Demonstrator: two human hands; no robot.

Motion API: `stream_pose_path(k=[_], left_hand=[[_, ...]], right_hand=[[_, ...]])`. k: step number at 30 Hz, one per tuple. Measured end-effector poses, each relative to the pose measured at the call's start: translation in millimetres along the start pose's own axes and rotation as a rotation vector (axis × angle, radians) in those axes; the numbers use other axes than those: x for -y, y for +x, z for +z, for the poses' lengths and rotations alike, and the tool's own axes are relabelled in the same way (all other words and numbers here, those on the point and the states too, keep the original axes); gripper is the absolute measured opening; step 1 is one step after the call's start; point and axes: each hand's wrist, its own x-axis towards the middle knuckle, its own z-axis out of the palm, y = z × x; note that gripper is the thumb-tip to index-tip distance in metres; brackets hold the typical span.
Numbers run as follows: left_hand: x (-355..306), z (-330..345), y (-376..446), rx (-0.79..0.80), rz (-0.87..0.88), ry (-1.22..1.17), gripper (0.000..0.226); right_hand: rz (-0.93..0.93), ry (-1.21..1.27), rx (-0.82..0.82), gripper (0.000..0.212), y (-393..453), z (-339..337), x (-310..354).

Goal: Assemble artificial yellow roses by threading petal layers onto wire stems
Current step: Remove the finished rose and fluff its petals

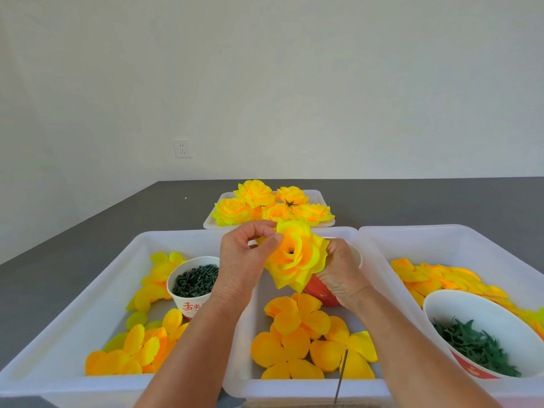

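1. Nearest, loose petal layers [309,346] lie in the middle tray [294,388], with a thin wire stem [341,375] rising over them.
2. Above that tray, the right hand [341,272] grips the half-built rose [297,254] from behind; the left hand [244,257] pinches its upper petal edge.
3. A cup of dark green pegs [195,279] stands left; a bowl of green calyxes [482,334] sits right.
4. Farthest, 5 finished roses [270,206] fill a white tray.

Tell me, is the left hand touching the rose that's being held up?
Touching. In the head view the left hand pinches an upper petal of the rose between thumb and fingertip, with no gap showing.
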Motion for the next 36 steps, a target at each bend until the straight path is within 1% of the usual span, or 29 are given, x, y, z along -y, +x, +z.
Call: stream_pose_path(k=[3,6,9,11,13,16,18,20,22,23,26,27,29,31,34,36], left_hand=[[-1.5,0.5,-1.0,0.024,0.050,0.006,0.014],[-4.4,1.8,-3.1,0.010,0.029,-0.104,0.013],[-5.6,0.7,-2.6,-0.030,0.019,-0.120,0.022],[-6.8,0.4,-2.2,-0.085,0.018,-0.105,0.020],[-7.9,-0.2,-2.1,-0.131,0.021,-0.110,0.016],[-8.4,-1.4,-2.0,-0.158,0.025,-0.115,0.017],[-7.8,-0.8,-1.7,-0.164,0.008,-0.124,0.016],[-6.5,0.4,-1.3,-0.159,0.007,-0.113,0.014],[-3.3,1.5,-0.6,-0.142,0.012,-0.074,0.010],[-1.3,1.7,-0.2,-0.128,0.008,-0.043,0.008],[2.3,1.2,0.2,-0.076,-0.009,0.043,0.009],[2.5,0.9,-0.1,-0.050,-0.007,0.043,0.008],[0.6,1.2,-1.5,0.011,0.004,0.017,0.008],[-0.5,1.2,-2.6,0.058,0.037,0.025,0.017],[0.8,0.6,-2.1,0.051,0.063,0.049,0.025],[1.5,0.7,-0.8,0.012,0.047,0.023,0.027]], right_hand=[[0.015,-0.013,-0.012,0.009,-0.1,0.7,1.6],[0.090,-0.021,-0.082,0.004,5.1,-0.1,0.3],[0.200,0.137,-0.120,0.012,8.3,-0.2,-0.1],[0.255,0.212,-0.142,0.017,9.1,-0.7,-0.7],[0.267,0.236,-0.143,0.019,9.2,-0.9,-0.1],[0.238,0.208,-0.153,0.010,8.2,-0.8,4.0],[0.213,0.088,-0.141,0.007,6.3,-2.4,8.4],[0.213,0.028,-0.086,0.011,5.4,-5.8,9.8],[0.229,0.086,-0.049,0.020,4.0,-7.6,12.4],[0.218,0.090,-0.049,0.020,3.6,-7.4,13.4],[0.146,0.038,-0.104,0.007,4.0,-2.5,13.3],[0.139,0.045,-0.126,0.009,4.2,-1.1,13.0],[0.163,0.069,-0.165,0.005,5.0,-0.6,10.4],[0.209,0.078,-0.197,0.005,5.2,-1.7,7.1],[0.231,0.095,-0.187,0.009,5.0,-1.8,6.1],[0.224,0.101,-0.139,0.001,5.0,-1.3,9.5]])
